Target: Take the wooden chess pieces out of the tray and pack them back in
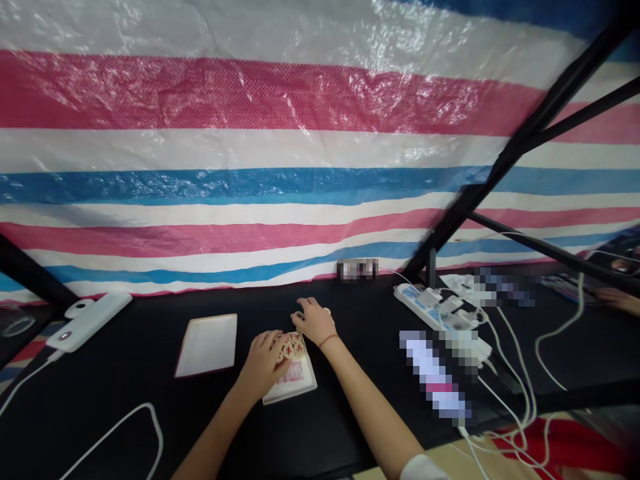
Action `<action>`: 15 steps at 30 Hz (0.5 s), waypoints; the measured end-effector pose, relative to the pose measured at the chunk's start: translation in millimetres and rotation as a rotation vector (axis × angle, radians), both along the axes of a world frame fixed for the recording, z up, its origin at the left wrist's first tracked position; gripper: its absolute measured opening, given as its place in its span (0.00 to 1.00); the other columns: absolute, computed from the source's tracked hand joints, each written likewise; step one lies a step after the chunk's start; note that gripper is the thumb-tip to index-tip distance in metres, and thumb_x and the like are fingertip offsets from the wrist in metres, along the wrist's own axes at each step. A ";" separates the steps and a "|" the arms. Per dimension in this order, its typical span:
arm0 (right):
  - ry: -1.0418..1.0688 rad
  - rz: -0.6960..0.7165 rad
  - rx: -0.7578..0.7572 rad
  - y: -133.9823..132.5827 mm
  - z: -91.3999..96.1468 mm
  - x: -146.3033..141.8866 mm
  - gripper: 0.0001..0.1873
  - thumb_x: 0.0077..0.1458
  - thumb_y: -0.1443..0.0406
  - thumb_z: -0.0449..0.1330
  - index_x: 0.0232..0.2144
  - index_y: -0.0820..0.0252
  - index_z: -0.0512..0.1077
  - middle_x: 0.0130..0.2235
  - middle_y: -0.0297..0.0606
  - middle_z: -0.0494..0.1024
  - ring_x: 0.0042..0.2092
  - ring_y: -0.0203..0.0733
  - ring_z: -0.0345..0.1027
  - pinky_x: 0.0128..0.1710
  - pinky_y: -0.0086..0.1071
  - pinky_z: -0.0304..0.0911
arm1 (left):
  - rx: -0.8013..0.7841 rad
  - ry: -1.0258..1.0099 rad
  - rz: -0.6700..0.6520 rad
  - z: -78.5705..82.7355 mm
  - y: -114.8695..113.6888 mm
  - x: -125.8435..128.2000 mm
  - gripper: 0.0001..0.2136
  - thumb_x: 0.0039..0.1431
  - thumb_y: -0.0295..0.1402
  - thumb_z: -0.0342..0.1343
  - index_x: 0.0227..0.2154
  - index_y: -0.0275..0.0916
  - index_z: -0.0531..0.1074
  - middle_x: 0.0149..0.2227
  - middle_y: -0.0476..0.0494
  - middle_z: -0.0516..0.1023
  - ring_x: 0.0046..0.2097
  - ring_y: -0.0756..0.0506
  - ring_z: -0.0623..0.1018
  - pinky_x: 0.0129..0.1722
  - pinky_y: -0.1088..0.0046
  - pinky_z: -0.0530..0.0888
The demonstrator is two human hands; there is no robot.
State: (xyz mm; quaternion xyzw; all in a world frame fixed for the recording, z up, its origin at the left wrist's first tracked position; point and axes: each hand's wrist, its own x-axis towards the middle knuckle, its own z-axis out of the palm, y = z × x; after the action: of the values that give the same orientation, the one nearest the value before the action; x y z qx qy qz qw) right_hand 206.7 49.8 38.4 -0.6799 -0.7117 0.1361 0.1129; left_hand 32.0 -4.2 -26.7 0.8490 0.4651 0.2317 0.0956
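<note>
A shallow white box with a red printed pattern inside lies on the black table. Round wooden xiangqi pieces with red characters are grouped at its far end. My left hand curls around these pieces, thumb on the near side and fingers on the left, partly covering them. Just beyond the box, my right hand reaches down with bent fingers on another xiangqi piece. A pale edge of one more piece shows beside its knuckles. How many pieces lie beneath the hands is hidden.
An upturned lid lies left of the box. A white power bank with a cable is at far left. Right are a power strip, a blurred-out phone-like object and tangled white cables. Another person's hand shows at far right.
</note>
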 end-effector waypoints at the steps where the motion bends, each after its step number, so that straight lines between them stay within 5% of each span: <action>1: -0.055 0.006 -0.055 6.7 -1.1 -4.3 0.18 0.56 0.60 0.55 0.49 0.57 0.69 0.48 0.44 0.72 0.44 0.45 0.71 0.40 0.33 0.61 | -0.007 0.002 0.000 1.1 -0.1 0.3 0.21 0.56 0.35 0.53 0.53 0.41 0.66 0.51 0.39 0.72 0.52 0.39 0.70 0.54 0.55 0.67; 8: -0.112 0.014 -0.122 19.8 -9.1 -17.0 0.12 0.52 0.67 0.59 0.41 0.61 0.73 0.43 0.48 0.76 0.44 0.50 0.73 0.39 0.35 0.62 | 0.047 -0.064 0.023 7.6 -4.5 -1.5 0.19 0.55 0.36 0.54 0.50 0.43 0.69 0.51 0.41 0.72 0.54 0.39 0.69 0.54 0.56 0.67; 15: 0.014 0.055 -0.027 9.8 8.6 -16.8 0.12 0.55 0.65 0.58 0.42 0.60 0.73 0.41 0.45 0.78 0.42 0.44 0.73 0.41 0.32 0.63 | 0.106 -0.254 0.192 14.2 -5.4 -7.5 0.18 0.61 0.37 0.49 0.54 0.41 0.66 0.49 0.39 0.72 0.53 0.41 0.71 0.54 0.57 0.69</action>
State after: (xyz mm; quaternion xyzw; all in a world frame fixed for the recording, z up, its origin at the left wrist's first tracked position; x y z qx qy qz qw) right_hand 189.9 59.5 47.1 -0.6605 -0.7274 0.1534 0.1051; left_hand 24.6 -9.6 -12.5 0.7686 0.5152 0.3693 0.0861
